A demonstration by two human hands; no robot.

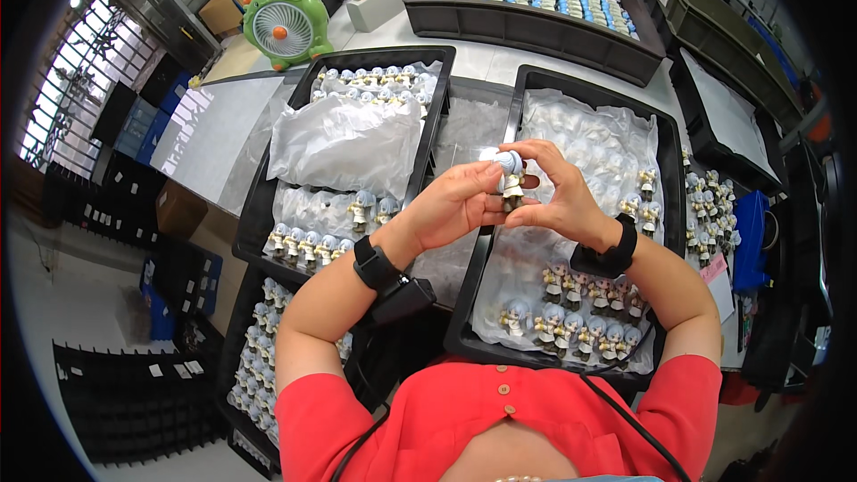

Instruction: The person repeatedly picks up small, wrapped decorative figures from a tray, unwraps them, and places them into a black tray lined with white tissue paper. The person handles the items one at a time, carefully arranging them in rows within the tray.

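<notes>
Both of my hands are raised over the gap between two black trays. A small figurine with pale blue hair and a white outfit [511, 183] stands upright between my fingers. My left hand [446, 207] pinches it from the left, near its head and base. On the other side, my right hand [569, 201] curls its fingers and thumb round it. In the right black tray [674, 201], rows of similar figurines [580, 332] lie on crinkled translucent sheeting. The left black tray [254, 214] also holds figurines [308, 244], partly covered by a translucent sheet [344, 150].
A green fan [286, 29] stands at the back left, beside a tape dispenser [379, 4]. A large grey crate [536, 45] of figurines spans the back. Loose figurines [710, 210] stand at the right, near a blue bin [752, 236]. Another figurine tray [234, 330] sits lower left.
</notes>
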